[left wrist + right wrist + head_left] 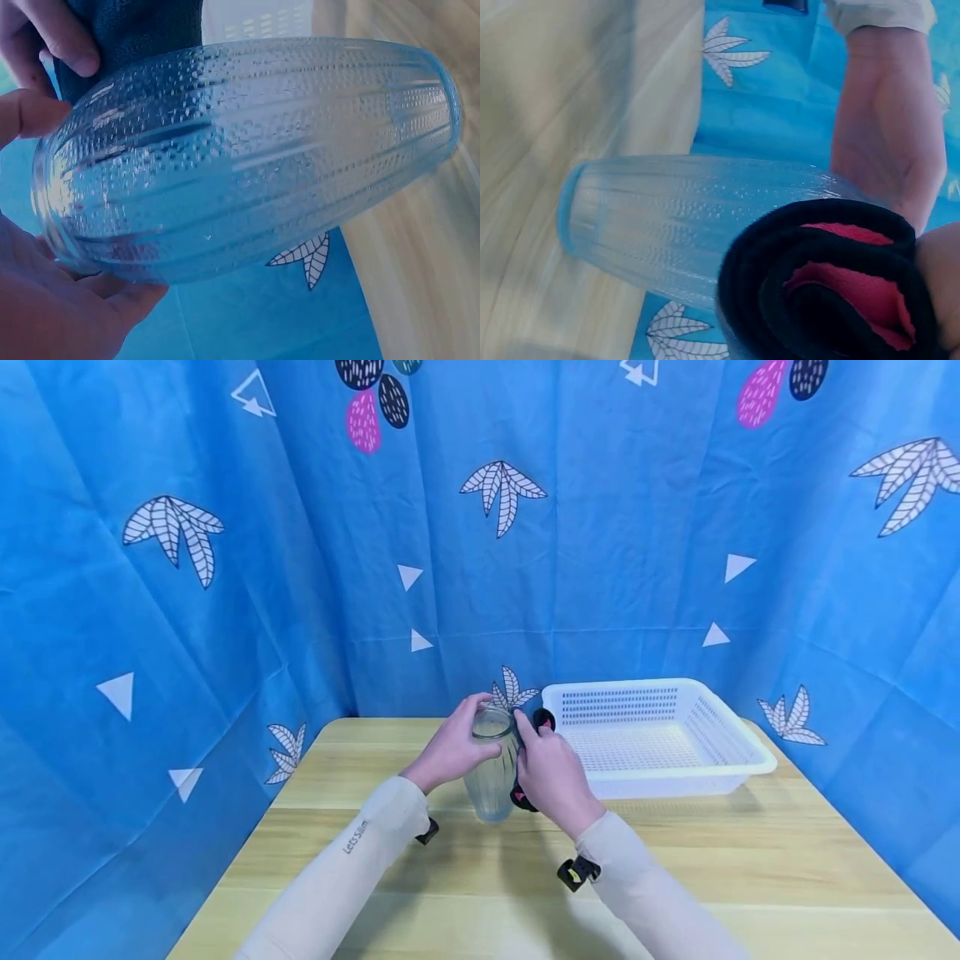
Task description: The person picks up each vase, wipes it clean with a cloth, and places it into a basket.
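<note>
A clear ribbed glass vase (491, 789) stands roughly upright over the table; whether its base touches the wood I cannot tell. My left hand (452, 750) grips it near the rim, thumb and fingers spread around the glass. A rolled dark cloth with a pink inner side (817, 277) is held in my right hand (557, 772), beside the upper part of the vase. In the left wrist view the dark cloth (139, 30) lies along the textured glass, with fingertips of the right hand (67, 37) over it. Part of the cloth is hidden behind the right hand.
A white perforated plastic basket (675, 772) stands at the back right of the wooden table (675, 877), just beyond the right hand. Blue patterned curtain (615, 527) hangs behind the table and along both sides.
</note>
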### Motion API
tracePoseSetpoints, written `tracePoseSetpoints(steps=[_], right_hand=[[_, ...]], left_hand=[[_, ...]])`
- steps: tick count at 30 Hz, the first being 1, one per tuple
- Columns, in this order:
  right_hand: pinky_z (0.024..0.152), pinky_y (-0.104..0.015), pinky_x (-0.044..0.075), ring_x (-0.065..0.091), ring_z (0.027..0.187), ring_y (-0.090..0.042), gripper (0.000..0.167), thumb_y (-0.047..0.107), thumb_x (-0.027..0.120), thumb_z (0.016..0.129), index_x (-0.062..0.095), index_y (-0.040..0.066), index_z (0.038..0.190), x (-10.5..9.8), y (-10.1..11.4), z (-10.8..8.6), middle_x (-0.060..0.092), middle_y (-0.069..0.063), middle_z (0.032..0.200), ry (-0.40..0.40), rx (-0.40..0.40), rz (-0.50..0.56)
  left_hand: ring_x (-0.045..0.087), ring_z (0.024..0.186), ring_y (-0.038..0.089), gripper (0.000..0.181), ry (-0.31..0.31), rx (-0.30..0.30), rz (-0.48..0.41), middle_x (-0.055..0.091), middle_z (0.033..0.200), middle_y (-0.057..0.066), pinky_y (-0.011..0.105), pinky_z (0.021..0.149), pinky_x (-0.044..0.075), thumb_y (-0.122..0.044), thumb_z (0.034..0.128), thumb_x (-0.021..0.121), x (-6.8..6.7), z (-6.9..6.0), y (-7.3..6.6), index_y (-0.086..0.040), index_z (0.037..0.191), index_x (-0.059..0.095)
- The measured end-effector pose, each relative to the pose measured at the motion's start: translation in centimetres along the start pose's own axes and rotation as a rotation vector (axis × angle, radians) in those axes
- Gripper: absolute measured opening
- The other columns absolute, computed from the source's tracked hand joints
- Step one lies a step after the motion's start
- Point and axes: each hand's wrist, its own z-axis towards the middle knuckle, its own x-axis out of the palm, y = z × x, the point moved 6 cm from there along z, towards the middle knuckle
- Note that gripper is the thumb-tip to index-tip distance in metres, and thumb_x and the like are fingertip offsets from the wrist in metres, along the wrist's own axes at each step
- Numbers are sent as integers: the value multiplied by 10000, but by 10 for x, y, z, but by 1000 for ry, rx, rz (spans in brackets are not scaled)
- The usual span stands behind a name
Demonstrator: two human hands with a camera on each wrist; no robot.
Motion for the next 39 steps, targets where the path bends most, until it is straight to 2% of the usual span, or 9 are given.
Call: tracePoseSetpoints(steps=[3, 5, 10, 15, 21, 25, 29, 35, 39], right_hand=[[639, -471, 574, 670, 713, -334, 574, 53, 635, 909, 489, -3, 1461, 7, 2, 1, 694, -235, 866, 28, -23, -61], [666, -471, 578, 678, 747, -345, 588, 53, 639, 908, 470, -24, 1466, 17, -3, 1, 697, -244, 891, 65, 14, -63], [645, -466, 563, 684, 751, -352, 541, 55, 627, 905, 510, -34, 1426, 54, -23, -11, 696, -250, 905, 206, 135, 27], [625, -418, 550, 684, 721, -293, 477, 67, 625, 908, 566, -18, 1373, 90, -38, -29, 717, -246, 935, 334, 187, 95], [649, -373, 528, 666, 812, -264, 547, 126, 609, 958, 484, 58, 1486, 91, -48, -30, 657, -292, 1236, 352, 292, 196], [733, -402, 558, 683, 884, -277, 593, 132, 614, 958, 436, 71, 1520, 79, -47, -31, 648, -279, 1268, 298, 325, 251], [793, -453, 577, 702, 935, -341, 627, 122, 631, 950, 400, 2, 1521, 49, -37, -23, 672, -296, 1194, 183, 292, 265], [816, -488, 564, 700, 971, -370, 531, 114, 632, 949, 506, 2, 1453, 0, -17, -2, 692, -262, 1181, 7, 167, 241], [913, -522, 540, 667, 1084, -398, 484, 83, 628, 941, 564, 38, 1418, -13, -6, 7, 677, -216, 1259, -74, 82, 228]], left_hand=[[449, 1390, 262, 805, 1, 1, -9, 435, 1512, 47, 513, 1102, 418, -204, 832, 724, 1, 0, 0, -190, 1536, 333], [443, 1394, 257, 812, 2, 2, -9, 428, 1515, 45, 505, 1110, 412, -214, 825, 721, 2, 0, 0, -198, 1536, 330], [434, 1396, 247, 808, -7, 16, -25, 424, 1506, 41, 503, 1125, 396, -241, 812, 706, 4, 0, 2, -200, 1530, 338], [430, 1389, 241, 812, -11, 30, -27, 419, 1496, 41, 505, 1123, 395, -249, 810, 712, 5, -1, 4, -200, 1529, 339], [392, 1373, 224, 804, -45, 37, 87, 404, 1492, 21, 512, 1109, 407, -486, 874, 709, 4, 0, 4, -206, 1530, 339], [399, 1264, 220, 829, -61, 18, 138, 388, 1407, 67, 481, 1030, 460, -556, 870, 706, 6, -1, 6, -198, 1526, 346], [423, 1246, 229, 833, -74, 23, 135, 416, 1370, 77, 466, 1030, 460, -513, 859, 748, 4, -3, 2, -165, 1510, 362], [461, 1357, 281, 855, -43, 24, 67, 463, 1462, 68, 486, 1106, 416, -444, 843, 796, 0, -3, 0, -147, 1522, 369], [444, 1392, 280, 821, 18, 25, -19, 432, 1503, 47, 513, 1118, 402, -377, 864, 788, 2, -2, 0, -194, 1536, 353]])
